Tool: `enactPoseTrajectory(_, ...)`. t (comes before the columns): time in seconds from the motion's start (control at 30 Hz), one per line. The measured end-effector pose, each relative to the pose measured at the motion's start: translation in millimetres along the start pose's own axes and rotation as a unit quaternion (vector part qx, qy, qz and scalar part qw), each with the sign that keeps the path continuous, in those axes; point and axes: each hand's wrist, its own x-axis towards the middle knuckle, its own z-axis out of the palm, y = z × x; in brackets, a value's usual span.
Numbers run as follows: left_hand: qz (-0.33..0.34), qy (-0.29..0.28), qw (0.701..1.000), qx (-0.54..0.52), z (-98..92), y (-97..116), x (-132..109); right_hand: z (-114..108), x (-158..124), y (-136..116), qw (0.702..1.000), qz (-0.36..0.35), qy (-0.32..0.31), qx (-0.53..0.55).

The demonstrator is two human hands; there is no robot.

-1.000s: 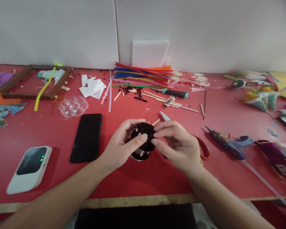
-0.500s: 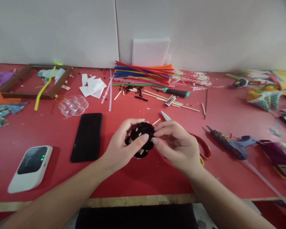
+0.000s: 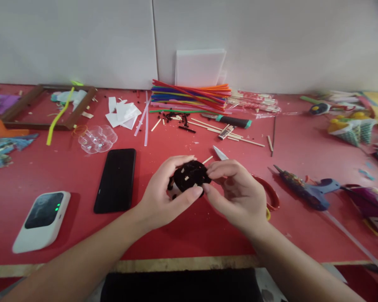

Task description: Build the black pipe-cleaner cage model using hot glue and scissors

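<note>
A small black fuzzy craft piece [image 3: 192, 174], with short pale stick bits poking out and a whitish part at its lower left, is held above the red table. My left hand [image 3: 168, 197] wraps round it from the left, thumb across its front. With thumb and fingertips, my right hand [image 3: 237, 193] pinches its right edge; whether a separate small bit is between those fingertips is hidden. Red-handled scissors [image 3: 269, 193] lie partly under my right hand, their blade tip [image 3: 219, 153] showing beyond it. A short pale stick [image 3: 208, 160] lies just behind the craft piece.
A black phone [image 3: 115, 180] and a white device [image 3: 41, 222] lie at the left. A glue gun [image 3: 305, 188] rests at the right. Behind are coloured pipe cleaners [image 3: 190, 95], a utility knife [image 3: 233, 121], thin wooden sticks [image 3: 252, 143], white paper pieces [image 3: 126, 113] and a wooden frame [image 3: 34, 125].
The craft piece has been turned in my hands, so its pale underside part shows differently. My right fingertips have shifted slightly right along with its edge.
</note>
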Motion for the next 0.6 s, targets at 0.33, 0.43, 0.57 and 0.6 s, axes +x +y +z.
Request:
enactPoseTrajectory(0.33,0.043,0.002,0.999,-0.029,-2.9,-4,-5,-3,2,-9,0.991,-0.105,0.017,-0.084)
enactPoseTrajectory(0.43,0.043,-0.008,0.998,-0.049,-2.9,-3,-5,-3,4,-11,0.987,-0.128,0.02,-0.098)
enactPoseTrajectory(0.57,0.033,0.0,0.997,-0.076,-2.2,2,-1,-3,6,-15,0.979,-0.165,0.025,-0.115)
enactPoseTrajectory(0.6,0.035,-0.005,0.995,-0.089,-2.3,3,-1,-3,6,-15,0.978,-0.17,0.03,-0.117)
